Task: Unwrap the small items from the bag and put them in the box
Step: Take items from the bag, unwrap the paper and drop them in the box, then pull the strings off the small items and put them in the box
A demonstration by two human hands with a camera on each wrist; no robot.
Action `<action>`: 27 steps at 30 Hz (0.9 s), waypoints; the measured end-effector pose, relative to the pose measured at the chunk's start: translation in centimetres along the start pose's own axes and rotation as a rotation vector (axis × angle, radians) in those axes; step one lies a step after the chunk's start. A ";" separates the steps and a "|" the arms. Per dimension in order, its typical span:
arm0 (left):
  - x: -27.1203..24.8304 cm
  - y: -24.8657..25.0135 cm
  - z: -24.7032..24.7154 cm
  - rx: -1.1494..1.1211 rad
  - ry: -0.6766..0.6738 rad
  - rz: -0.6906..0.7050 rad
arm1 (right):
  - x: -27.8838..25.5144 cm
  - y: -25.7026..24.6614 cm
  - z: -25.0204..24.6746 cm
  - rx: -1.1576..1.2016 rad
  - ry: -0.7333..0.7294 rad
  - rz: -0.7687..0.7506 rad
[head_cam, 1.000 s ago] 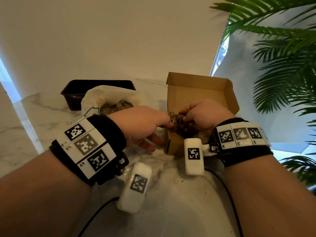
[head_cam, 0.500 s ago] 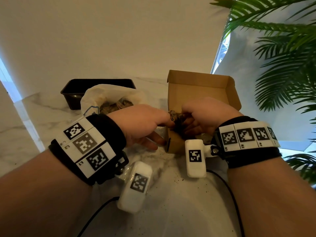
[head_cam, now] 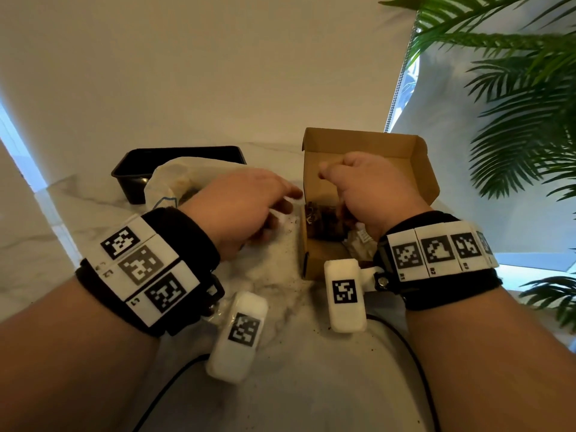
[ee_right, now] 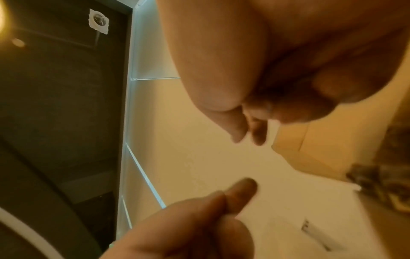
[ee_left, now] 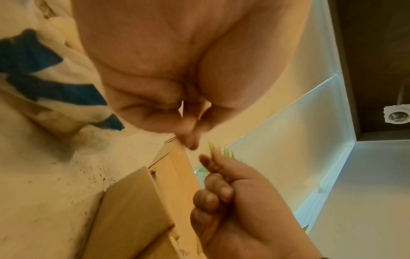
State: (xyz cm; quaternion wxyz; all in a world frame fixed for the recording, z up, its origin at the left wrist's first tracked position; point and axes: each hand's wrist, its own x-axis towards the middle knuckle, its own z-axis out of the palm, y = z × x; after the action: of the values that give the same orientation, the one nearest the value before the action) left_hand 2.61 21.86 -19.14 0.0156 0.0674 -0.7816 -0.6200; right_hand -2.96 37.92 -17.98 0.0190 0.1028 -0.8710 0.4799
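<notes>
box — brown | tray — black | bag — white, blue print

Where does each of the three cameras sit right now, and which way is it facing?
Head: above, looking forward and down at the cardboard box, bag and black tray; both forearms show.
Left wrist: under the left hand, looking along it toward the right hand.
Right wrist: under the right hand, looking toward the left hand.
Shared: all three show both hands and the box.

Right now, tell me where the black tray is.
In the head view the black tray sits at the far left of the table, against the wall, directly behind the white bag and left of the box.
</notes>
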 end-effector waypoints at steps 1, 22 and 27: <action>0.2 0.1 -0.3 -0.009 0.068 0.038 | -0.2 -0.2 0.4 0.123 0.013 -0.016; 0.8 -1.2 -11.6 0.571 0.530 -0.220 | -0.7 -2.6 4.4 0.969 -0.413 0.094; 0.9 -3.8 -12.0 0.243 0.360 -0.340 | -0.2 -5.0 7.8 0.505 -0.409 0.033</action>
State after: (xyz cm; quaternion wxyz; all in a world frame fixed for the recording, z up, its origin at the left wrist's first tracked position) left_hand 3.38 9.27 -20.07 0.0418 0.3078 -0.8123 -0.4936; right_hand -1.30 28.74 -18.04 -0.1903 0.1846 -0.7118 0.6504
